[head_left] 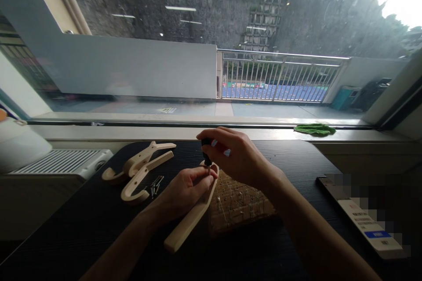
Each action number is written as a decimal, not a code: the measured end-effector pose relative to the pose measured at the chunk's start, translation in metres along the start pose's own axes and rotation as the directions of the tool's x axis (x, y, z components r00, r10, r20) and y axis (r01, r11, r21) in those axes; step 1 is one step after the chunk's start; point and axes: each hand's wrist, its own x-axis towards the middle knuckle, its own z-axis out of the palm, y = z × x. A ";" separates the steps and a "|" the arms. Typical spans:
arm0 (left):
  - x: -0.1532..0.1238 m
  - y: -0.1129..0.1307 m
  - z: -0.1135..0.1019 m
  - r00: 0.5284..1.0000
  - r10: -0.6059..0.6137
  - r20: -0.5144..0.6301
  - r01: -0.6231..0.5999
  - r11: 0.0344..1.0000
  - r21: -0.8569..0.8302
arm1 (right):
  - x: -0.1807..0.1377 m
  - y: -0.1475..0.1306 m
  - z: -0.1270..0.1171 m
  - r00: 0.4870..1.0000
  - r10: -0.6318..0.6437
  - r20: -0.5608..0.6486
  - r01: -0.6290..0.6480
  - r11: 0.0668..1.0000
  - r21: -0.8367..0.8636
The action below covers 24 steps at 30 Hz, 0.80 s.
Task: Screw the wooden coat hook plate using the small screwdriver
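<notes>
My right hand (239,153) is closed around the dark handle of a screwdriver (206,154), held upright with its shaft pointing down. At the shaft's lower end, the fingers of my left hand (186,189) are pressed together against a light wooden hook (187,228). Any screw there is hidden by the fingertips. The hook's straight end slants toward me, and its curved end lies past my left fingers, beside a brown, textured block (239,206). Two more wooden hooks (145,171) lie to the left, with several loose screws (155,185) near them.
A black table (108,228) stands against the window sill (257,134), where a green cloth (314,130) lies. At right is a flat box with printed labels (359,217), partly blurred out. A radiator (62,160) and a white rounded container (20,145) are at left.
</notes>
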 end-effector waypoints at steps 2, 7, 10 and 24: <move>0.000 0.000 -0.001 1.000 -0.010 0.011 0.010 1.000 0.000 | 0.000 0.000 0.000 1.000 0.000 0.004 0.000 1.000 0.005; 0.000 0.004 -0.007 0.997 -0.073 0.039 0.073 0.997 0.005 | 0.000 0.001 -0.003 1.000 -0.009 0.016 0.009 1.000 0.002; 0.001 0.007 -0.010 0.998 -0.055 0.037 0.053 0.998 0.037 | -0.001 0.001 -0.005 1.000 -0.017 0.012 0.017 1.000 -0.012; 0.000 0.003 0.005 0.990 -0.134 -0.038 0.137 0.987 0.086 | -0.003 -0.003 -0.012 0.996 -0.087 0.018 0.088 0.994 -0.058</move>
